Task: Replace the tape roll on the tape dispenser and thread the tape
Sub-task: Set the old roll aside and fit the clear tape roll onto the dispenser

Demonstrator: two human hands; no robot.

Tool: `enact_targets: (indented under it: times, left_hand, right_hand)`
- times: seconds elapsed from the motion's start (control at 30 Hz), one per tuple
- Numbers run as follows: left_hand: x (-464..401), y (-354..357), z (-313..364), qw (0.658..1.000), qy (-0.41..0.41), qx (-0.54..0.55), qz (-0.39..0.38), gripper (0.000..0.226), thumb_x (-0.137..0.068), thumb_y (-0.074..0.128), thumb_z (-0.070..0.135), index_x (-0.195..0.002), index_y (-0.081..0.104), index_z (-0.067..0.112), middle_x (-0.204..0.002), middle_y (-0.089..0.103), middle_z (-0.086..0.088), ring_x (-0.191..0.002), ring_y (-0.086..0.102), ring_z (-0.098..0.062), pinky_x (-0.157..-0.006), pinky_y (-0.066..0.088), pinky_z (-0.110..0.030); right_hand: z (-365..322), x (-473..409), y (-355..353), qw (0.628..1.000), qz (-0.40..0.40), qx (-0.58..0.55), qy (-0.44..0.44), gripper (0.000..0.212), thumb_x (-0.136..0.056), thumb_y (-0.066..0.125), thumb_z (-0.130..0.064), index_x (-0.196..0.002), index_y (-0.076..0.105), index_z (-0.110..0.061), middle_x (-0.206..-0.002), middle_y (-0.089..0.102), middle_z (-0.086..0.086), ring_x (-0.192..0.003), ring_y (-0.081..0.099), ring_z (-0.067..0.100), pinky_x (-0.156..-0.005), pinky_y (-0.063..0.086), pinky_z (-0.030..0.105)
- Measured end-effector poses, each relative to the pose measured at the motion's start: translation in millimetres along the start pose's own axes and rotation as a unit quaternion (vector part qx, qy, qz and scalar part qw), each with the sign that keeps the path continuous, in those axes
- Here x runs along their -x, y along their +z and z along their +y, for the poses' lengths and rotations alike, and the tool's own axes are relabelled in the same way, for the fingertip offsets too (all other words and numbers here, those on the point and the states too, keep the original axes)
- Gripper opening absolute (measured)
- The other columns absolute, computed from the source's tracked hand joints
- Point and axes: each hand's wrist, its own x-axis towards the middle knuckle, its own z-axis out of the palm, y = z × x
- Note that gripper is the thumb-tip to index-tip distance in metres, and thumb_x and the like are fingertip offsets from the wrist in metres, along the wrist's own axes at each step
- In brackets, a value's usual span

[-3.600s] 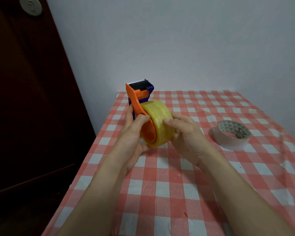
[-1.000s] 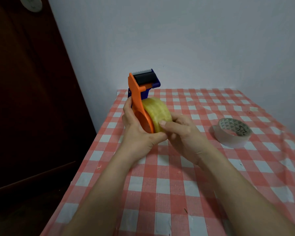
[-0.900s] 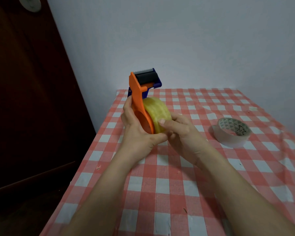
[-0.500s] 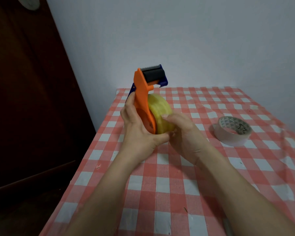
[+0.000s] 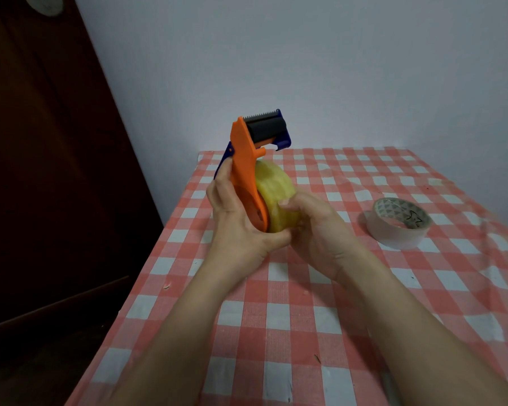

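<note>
An orange and blue tape dispenser (image 5: 244, 153) is held upright above the table, its black roller and toothed blade at the top. A yellowish clear tape roll (image 5: 273, 186) sits on its hub. My left hand (image 5: 235, 227) grips the dispenser from the left, thumb under the roll. My right hand (image 5: 314, 227) curls round the roll's right side, with a fingertip pressing on the roll's outer face. Whether a loose tape end is lifted cannot be seen.
A second, whitish tape roll (image 5: 398, 222) lies flat on the red-and-white checked tablecloth (image 5: 276, 317) to the right. A dark wooden door (image 5: 41, 171) stands at the left, close to the table's left edge. A pale wall is behind.
The dispenser has been raised and tipped more upright, with its blade end higher. My right fingers have shifted over the roll's face.
</note>
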Motion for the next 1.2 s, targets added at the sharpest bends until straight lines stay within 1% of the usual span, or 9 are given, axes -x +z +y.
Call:
enact_targets:
  times: [0.27,0.47,0.53,0.63,0.7,0.83,1.0,1.1,1.2]
  left_hand:
    - [1,1,3,1.000,0.006,-0.010,-0.002,0.131,-0.065,0.093,0.015,-0.156,0.002,0.033,-0.151,0.017,0.002,-0.127,0.026,-0.002,-0.085,0.024,0.000]
    - [1,-3,6,1.000,0.003,-0.004,-0.004,0.132,-0.063,0.094,0.018,-0.155,0.001,0.037,-0.152,0.016,0.003,-0.136,0.029,-0.012,-0.103,0.034,-0.027]
    - [1,-3,5,1.000,0.001,0.002,-0.004,0.131,-0.064,0.094,0.018,-0.155,0.001,0.038,-0.151,0.017,0.005,-0.135,0.029,-0.011,-0.102,0.036,-0.027]
    - [1,-3,3,1.000,-0.002,0.011,-0.004,0.131,-0.064,0.094,0.020,-0.155,0.001,0.038,-0.151,0.018,0.004,-0.138,0.032,-0.014,-0.096,0.037,-0.020]
    - [0,-4,2,1.000,-0.009,0.027,-0.007,0.131,-0.065,0.094,0.021,-0.154,0.000,0.040,-0.151,0.019,0.002,-0.138,0.035,-0.016,-0.093,0.038,-0.019]
    - [0,-8,1,0.999,-0.014,0.042,-0.021,0.131,-0.065,0.094,0.020,-0.153,-0.001,0.042,-0.154,0.019,0.003,-0.142,0.034,-0.018,-0.105,0.041,-0.032]
    - [0,-10,3,0.999,-0.021,0.042,-0.027,0.132,-0.066,0.095,0.020,-0.153,-0.002,0.042,-0.155,0.018,0.003,-0.144,0.032,-0.017,-0.114,0.039,-0.038]
    - [0,-11,3,0.998,-0.019,0.040,-0.034,0.133,-0.065,0.095,0.021,-0.152,-0.003,0.044,-0.155,0.018,0.003,-0.145,0.032,-0.019,-0.115,0.040,-0.044]
    - [-1,-10,3,0.999,-0.017,0.035,-0.033,0.133,-0.065,0.095,0.021,-0.153,-0.003,0.043,-0.155,0.018,0.002,-0.145,0.032,-0.021,-0.115,0.042,-0.049]
  right_hand:
    - [-1,0,-1,1.000,0.015,-0.011,0.006,0.056,-0.066,0.047,-0.011,-0.117,0.055,0.008,-0.104,0.054,0.017,-0.098,0.050,0.032,-0.086,0.041,0.043]
    - [-1,1,-2,0.998,-0.015,-0.061,0.000,0.054,-0.070,0.045,-0.014,-0.119,0.059,0.006,-0.112,0.062,0.022,-0.106,0.058,0.036,-0.102,0.045,0.049]
    - [-2,2,0,0.998,-0.022,-0.057,0.002,0.047,-0.083,0.051,-0.020,-0.123,0.059,0.003,-0.119,0.066,0.021,-0.111,0.062,0.036,-0.103,0.047,0.047]
    - [-3,2,-1,0.999,-0.036,-0.039,-0.003,0.029,-0.091,0.052,-0.022,-0.112,0.067,-0.007,-0.108,0.073,0.011,-0.102,0.070,0.025,-0.094,0.055,0.038]
    - [-5,3,-1,0.997,-0.055,-0.057,-0.007,0.031,-0.090,0.051,-0.017,-0.113,0.066,-0.004,-0.111,0.072,0.015,-0.104,0.069,0.026,-0.097,0.054,0.040]
    - [-3,1,-5,0.995,-0.066,-0.078,-0.005,0.034,-0.087,0.048,-0.009,-0.114,0.065,0.002,-0.109,0.070,0.018,-0.107,0.066,0.029,-0.102,0.049,0.042]
    - [-1,-2,-6,0.992,-0.071,-0.108,-0.002,0.048,-0.081,0.038,-0.008,-0.120,0.061,0.006,-0.116,0.064,0.022,-0.115,0.058,0.033,-0.110,0.042,0.046]
    - [-2,-1,-5,0.994,-0.057,-0.096,-0.014,0.042,-0.089,0.046,-0.017,-0.116,0.063,0.009,-0.112,0.066,0.022,-0.111,0.061,0.033,-0.106,0.046,0.045]
    - [-4,2,-2,0.997,-0.042,-0.060,-0.014,0.035,-0.095,0.048,-0.025,-0.113,0.067,-0.001,-0.109,0.073,0.014,-0.104,0.069,0.024,-0.098,0.054,0.039]
